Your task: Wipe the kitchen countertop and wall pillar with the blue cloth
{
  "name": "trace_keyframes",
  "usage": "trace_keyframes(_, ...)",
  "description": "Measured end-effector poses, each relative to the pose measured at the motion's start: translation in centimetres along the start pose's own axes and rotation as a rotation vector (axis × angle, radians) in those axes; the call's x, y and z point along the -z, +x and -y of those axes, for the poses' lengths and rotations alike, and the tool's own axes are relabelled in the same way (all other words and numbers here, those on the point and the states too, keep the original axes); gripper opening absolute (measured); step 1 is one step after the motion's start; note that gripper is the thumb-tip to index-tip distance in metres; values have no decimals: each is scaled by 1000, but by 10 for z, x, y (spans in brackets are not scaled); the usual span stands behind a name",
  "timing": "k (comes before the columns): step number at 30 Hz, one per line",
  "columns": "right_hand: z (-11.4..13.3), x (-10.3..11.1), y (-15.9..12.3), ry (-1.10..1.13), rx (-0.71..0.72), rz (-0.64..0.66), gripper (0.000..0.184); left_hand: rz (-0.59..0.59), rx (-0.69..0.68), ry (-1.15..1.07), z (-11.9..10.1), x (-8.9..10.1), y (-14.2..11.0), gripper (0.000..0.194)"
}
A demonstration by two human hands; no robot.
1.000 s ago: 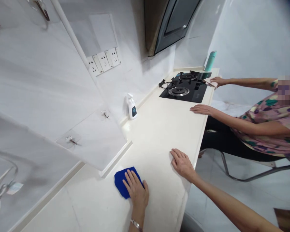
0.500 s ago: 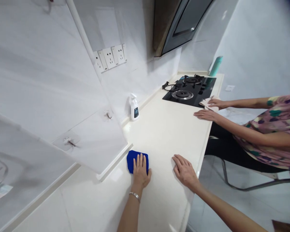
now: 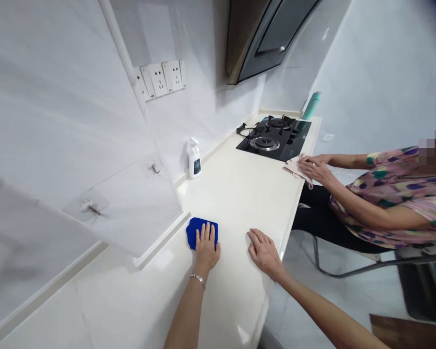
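Smooth, glossy cream surface (image 3: 236, 194) with a raised lip runs along marbled white wall panels. Left hand (image 3: 206, 249): palm down, fingers extended and slightly spread, pressing a folded, matte blue cloth (image 3: 193, 233) flat beside the corner of the lip. Right hand (image 3: 264, 253): rests on the surface near its front edge, fingers loosely extended, holding nothing. White plastic spray bottle (image 3: 194, 159): upright near the wall. Black glass gas hob (image 3: 276, 140): round metal burners, far end. Another person's hands (image 3: 314, 169) touch a pale pink cloth (image 3: 294, 167) at the hob's near corner.
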State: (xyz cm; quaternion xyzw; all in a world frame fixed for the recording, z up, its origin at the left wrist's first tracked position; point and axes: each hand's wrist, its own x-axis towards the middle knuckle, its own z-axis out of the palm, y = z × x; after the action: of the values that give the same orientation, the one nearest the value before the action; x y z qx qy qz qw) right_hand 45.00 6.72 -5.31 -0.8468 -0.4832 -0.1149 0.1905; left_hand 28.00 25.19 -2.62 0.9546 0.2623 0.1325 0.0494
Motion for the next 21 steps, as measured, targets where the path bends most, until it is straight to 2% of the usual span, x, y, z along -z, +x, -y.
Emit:
trace_keyframes(6, 2, 0, 0, 4, -4, -8, 43, 26, -102, -16, -50, 15, -82, 71)
trace_keyframes(11, 3, 0, 1, 28, -5, -7, 43, 59, -237, -8, -67, 35, -141, 70)
trace_keyframes(14, 4, 1, 2, 33, 1, -22, 44, 85, -318, 30, -57, 49, -176, 68)
trace_keyframes(17, 5, 1, 2, 45, -3, -21, 45, 67, -342, 94, -30, 58, -210, 66)
trace_keyframes(21, 6, 3, 3, 69, -14, 1, 47, -39, -192, 178, 14, 57, -242, 68)
